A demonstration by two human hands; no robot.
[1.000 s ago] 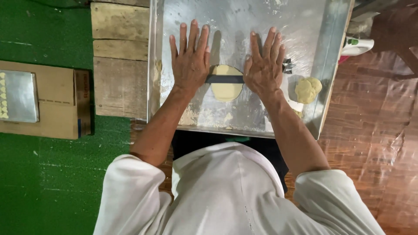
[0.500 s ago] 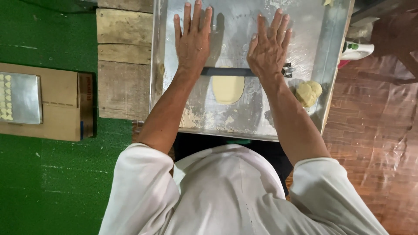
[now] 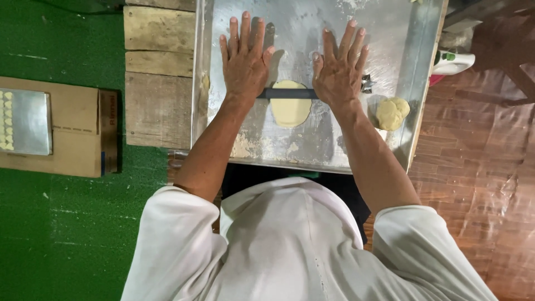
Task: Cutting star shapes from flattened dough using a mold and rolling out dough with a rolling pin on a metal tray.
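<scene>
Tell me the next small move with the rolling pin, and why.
Probably roll the dark rolling pin back toward the body. It lies across the far part of the flat dough under the left hand and right hand; the near part looks unrolled on this stroke.

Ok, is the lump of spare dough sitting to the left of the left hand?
No, the dough lump lies on the metal tray beyond the right hand, not by the left hand.

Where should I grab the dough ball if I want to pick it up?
Probably from above, fingers around the sides of the dough ball. It is a rounded lump lying alone on the metal tray, right of the right hand. The tray's raised edge is close on its right, so coming in sideways looks awkward.
</scene>
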